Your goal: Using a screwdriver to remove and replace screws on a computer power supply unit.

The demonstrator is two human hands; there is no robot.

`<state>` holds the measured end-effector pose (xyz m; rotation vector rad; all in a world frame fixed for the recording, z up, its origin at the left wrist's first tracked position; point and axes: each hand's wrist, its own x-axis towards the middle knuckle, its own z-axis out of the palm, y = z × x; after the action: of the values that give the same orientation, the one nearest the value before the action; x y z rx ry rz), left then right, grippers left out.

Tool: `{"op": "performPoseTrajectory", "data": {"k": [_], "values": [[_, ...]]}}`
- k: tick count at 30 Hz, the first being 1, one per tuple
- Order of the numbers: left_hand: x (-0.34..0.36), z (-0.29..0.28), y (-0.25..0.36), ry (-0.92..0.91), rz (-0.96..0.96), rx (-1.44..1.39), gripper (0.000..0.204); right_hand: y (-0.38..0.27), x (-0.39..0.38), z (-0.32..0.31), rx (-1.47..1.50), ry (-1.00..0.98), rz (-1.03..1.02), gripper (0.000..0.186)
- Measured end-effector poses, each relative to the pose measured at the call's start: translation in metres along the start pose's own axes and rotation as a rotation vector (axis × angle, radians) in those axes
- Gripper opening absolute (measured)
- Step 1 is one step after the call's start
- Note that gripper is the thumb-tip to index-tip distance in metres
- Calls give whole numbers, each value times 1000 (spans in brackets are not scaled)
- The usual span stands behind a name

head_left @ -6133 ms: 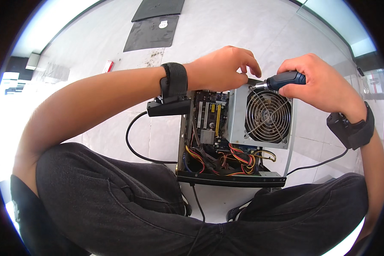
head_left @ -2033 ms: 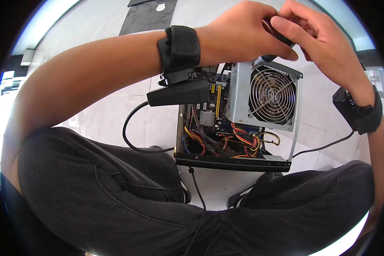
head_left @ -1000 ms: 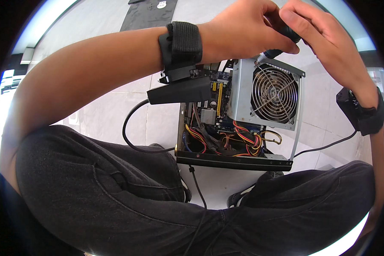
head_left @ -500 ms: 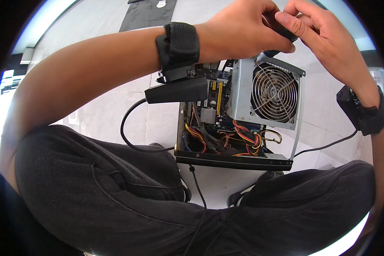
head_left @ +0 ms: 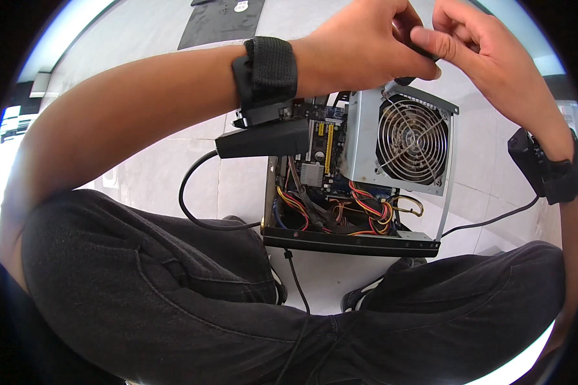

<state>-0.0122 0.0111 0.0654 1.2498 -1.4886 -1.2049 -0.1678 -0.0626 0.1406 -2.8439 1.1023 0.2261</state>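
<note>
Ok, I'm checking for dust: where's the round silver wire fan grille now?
In the head view, the fan grille is right of centre, on the grey rectangular metal box, below the left hand.

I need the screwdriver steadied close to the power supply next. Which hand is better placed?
Probably the left hand: it curls around the screwdriver, near the power supply. The right hand sits farther from that box, its grip partly hidden.

Left hand [head_left: 371, 48] around dark screwdriver [head_left: 405, 81], right hand [head_left: 483, 52] beside its upper end, silver power supply [head_left: 397, 138], open computer case [head_left: 350, 242]
</note>
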Motion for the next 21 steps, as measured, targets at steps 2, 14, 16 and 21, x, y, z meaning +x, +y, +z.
{"op": "performPoseTrajectory", "data": {"k": [2,14,16,21], "values": [[0,0,-2,-26,126,81,55,6,4,1,1,-17,15,38],[2,-11,-9,-156,152,-78,57,-4,-10,4,236,111,-57,20],[2,-8,-7,-134,177,14,57,-12,-10,4,256,153,-87,18],[2,-14,1,-226,95,-80,51,4,-5,9,363,88,-151,21]]}}
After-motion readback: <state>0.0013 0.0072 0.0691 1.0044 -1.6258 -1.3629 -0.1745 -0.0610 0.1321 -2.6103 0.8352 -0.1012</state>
